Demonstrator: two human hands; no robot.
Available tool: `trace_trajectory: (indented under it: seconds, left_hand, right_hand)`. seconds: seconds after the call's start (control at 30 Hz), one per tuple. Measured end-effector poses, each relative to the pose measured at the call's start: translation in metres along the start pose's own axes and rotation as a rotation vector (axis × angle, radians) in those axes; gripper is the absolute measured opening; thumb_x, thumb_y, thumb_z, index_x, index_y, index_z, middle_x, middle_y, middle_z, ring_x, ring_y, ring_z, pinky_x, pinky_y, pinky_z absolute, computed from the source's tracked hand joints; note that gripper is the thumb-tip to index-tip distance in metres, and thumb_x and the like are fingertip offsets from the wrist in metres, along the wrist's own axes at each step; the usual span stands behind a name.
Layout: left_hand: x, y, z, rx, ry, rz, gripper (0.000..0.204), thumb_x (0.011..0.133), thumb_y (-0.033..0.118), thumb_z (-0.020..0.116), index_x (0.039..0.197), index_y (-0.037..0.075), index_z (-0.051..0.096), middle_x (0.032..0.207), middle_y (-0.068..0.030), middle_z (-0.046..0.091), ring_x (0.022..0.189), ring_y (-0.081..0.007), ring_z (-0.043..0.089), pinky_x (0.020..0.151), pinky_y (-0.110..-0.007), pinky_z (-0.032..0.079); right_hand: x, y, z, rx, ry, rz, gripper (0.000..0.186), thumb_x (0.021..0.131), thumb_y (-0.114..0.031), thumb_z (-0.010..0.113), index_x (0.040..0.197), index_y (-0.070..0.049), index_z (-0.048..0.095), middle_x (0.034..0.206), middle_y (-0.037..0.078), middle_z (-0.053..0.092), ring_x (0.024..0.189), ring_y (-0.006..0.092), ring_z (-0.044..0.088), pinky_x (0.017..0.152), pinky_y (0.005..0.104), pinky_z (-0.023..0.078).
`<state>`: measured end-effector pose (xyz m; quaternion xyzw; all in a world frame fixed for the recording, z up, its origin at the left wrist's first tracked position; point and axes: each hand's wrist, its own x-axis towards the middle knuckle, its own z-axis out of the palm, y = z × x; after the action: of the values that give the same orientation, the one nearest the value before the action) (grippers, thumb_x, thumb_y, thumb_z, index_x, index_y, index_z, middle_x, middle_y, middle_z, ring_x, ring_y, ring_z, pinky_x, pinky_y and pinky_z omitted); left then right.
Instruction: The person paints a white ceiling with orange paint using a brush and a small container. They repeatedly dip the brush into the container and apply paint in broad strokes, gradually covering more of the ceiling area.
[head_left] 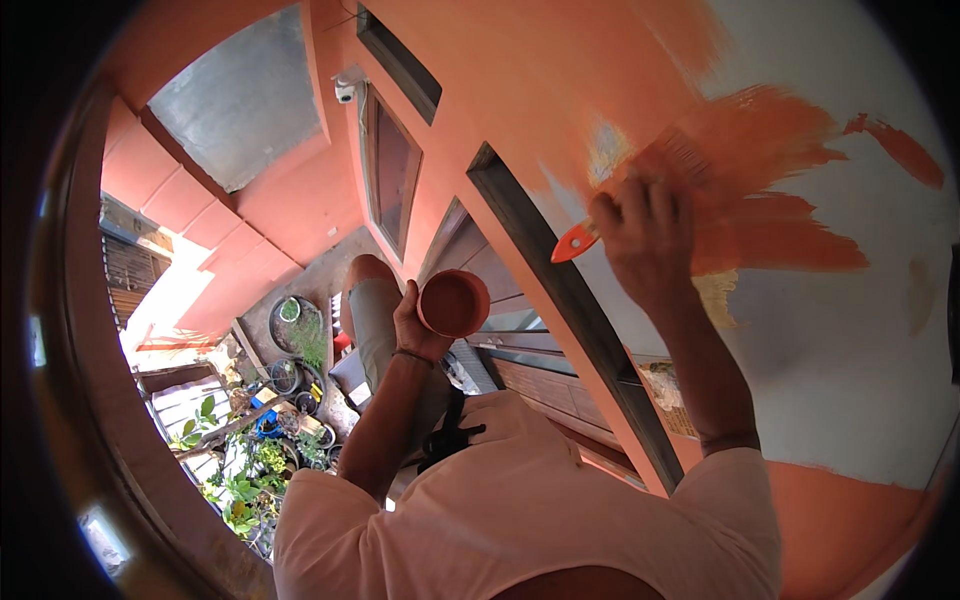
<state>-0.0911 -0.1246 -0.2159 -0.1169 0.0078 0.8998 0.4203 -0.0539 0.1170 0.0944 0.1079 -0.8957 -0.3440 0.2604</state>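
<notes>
My right hand (648, 238) is closed around a paintbrush (573, 243). Its orange handle end sticks out to the left of my fingers. The bristle end lies up at the wall, over a patch of fresh orange paint (770, 135), and blends with it. Streaky orange strokes spread from there onto the whitish wall (840, 340). Lower and to the left, my left hand (420, 338) grips a round paint pot (454, 303) by its side. Reddish-orange colour covers the pot's inside; how full it is I cannot tell.
A dark recessed slot (560, 270) runs diagonally across the wall between my hands. Far below on the left stand potted plants (285, 375) and leafy greenery (245, 490). A white camera (345, 92) is mounted by a window (390, 165).
</notes>
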Motion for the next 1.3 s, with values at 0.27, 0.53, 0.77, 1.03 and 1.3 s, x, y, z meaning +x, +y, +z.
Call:
trace_trajectory:
  seconds: [0.27,0.53,0.77,1.03,1.3]
  left_hand:
    - [0.003,0.012,-0.018,-0.065,0.025,0.054,0.074,0.098,0.070,0.059,0.143,0.011,0.058,0.143,-0.0195,0.062,0.128,-0.0432,0.062,0.085,-0.063,0.061]
    - [0.010,0.014,-0.007,0.024,0.050,0.050,0.072,0.097,0.073,0.056,0.142,0.016,0.058,0.139,-0.0165,0.063,0.120,-0.0413,0.066,0.071,-0.057,0.062]
    - [0.007,0.009,0.007,0.043,0.103,0.070,0.068,0.099,0.071,0.056,0.142,0.018,0.058,0.139,-0.0144,0.064,0.120,-0.0399,0.066,0.070,-0.055,0.061]
    - [0.006,0.008,-0.003,0.015,0.021,0.027,0.067,0.100,0.068,0.056,0.144,0.017,0.057,0.142,-0.0150,0.062,0.124,-0.0404,0.064,0.076,-0.058,0.063]
    - [-0.004,0.009,0.003,0.079,0.081,0.038,0.066,0.101,0.069,0.054,0.142,0.018,0.059,0.140,-0.0140,0.064,0.120,-0.0382,0.066,0.072,-0.055,0.060]
  right_hand:
    - [0.019,0.007,-0.004,0.415,0.082,0.150,0.011,0.082,-0.009,0.071,0.091,-0.010,0.066,0.099,0.007,0.063,0.093,0.0263,0.065,0.078,0.0405,0.056]
    - [0.064,0.213,-0.152,0.386,0.468,0.279,0.013,0.091,-0.011,0.081,0.103,-0.011,0.077,0.105,0.002,0.075,0.094,0.0168,0.071,0.080,0.0308,0.057]
    - [0.076,0.128,-0.125,-0.315,0.236,0.119,0.018,0.077,-0.010,0.072,0.092,-0.019,0.073,0.112,-0.003,0.065,0.110,0.0188,0.064,0.084,0.0361,0.055]
    - [-0.084,-0.046,0.034,0.109,-0.142,-0.130,0.010,0.083,-0.013,0.069,0.088,-0.005,0.066,0.100,0.014,0.062,0.097,0.0288,0.062,0.093,0.0461,0.052]
    - [-0.106,-0.099,0.042,0.476,-0.092,0.029,0.014,0.079,-0.013,0.073,0.090,-0.008,0.065,0.106,0.010,0.063,0.095,0.0273,0.062,0.082,0.0392,0.053]
